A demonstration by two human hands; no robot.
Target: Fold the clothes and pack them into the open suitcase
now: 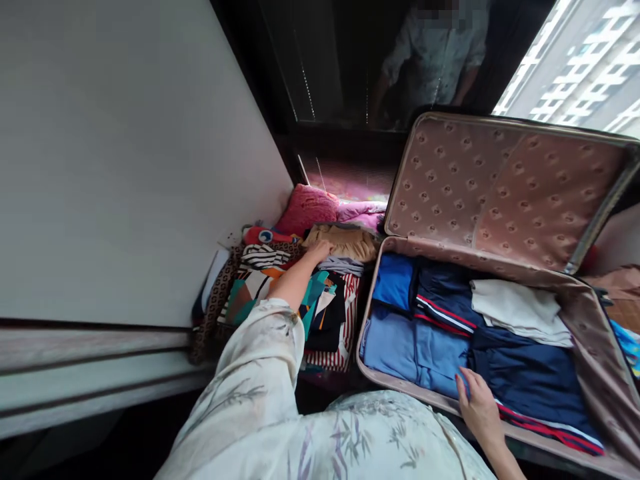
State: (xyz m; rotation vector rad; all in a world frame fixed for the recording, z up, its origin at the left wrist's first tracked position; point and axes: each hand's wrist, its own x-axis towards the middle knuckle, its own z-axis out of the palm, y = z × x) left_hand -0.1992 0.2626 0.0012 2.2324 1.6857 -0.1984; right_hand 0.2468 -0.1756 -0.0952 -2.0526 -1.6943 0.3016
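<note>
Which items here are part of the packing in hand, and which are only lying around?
In hand:
- left hand on the tan folded garment
- right hand on the light blue garment
- open suitcase with folded clothes
- clothes pile beside it

Lying about:
- pink cushion
- red toy
- white wall

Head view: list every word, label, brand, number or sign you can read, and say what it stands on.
None can be read.
Suitcase lining: a repeated emblem, too small to read.
Folded clothes in the pile under the left hand: stripes and colour blocks, no lettering visible.
Clothes in the suitcase by the right hand: no legible labels.
</note>
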